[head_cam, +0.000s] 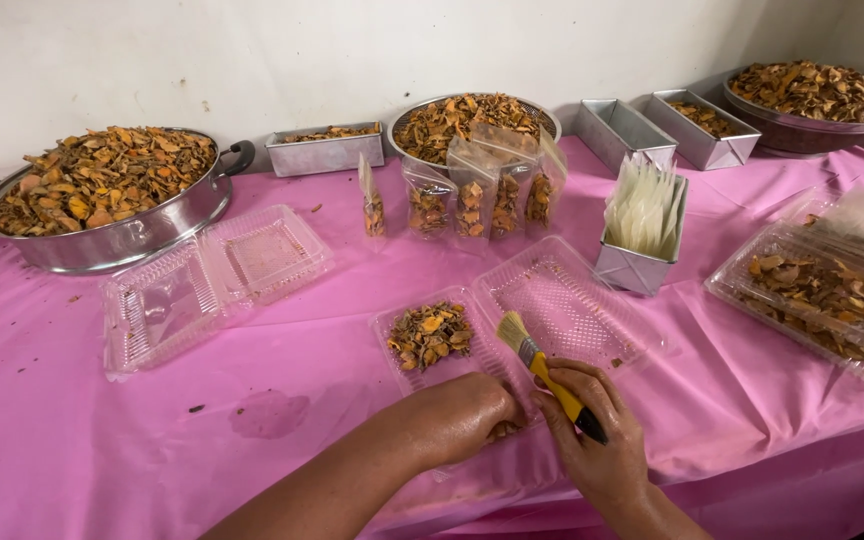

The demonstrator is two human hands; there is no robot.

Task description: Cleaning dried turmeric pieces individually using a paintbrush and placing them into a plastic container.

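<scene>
My right hand [600, 432] grips a small brush [542, 368] with a yellow and black handle; its pale bristles point up-left over an open clear plastic clamshell box [562, 312]. The box's left half holds a small heap of dried orange and brown slices [430, 335]. Curled into a loose fist, my left hand [464, 415] rests on the near edge of that box. I cannot tell if it pinches anything. Everything stands on a table with a pink cover [102, 440].
A big metal pan [102, 205] of dried slices sits far left, an empty open clamshell [214, 280] beside it. Filled clear bags [472, 195] stand before a round metal tray [472, 120]. Metal tins [637, 215], one holding empty bags, and a filled clamshell [822, 295] lie right.
</scene>
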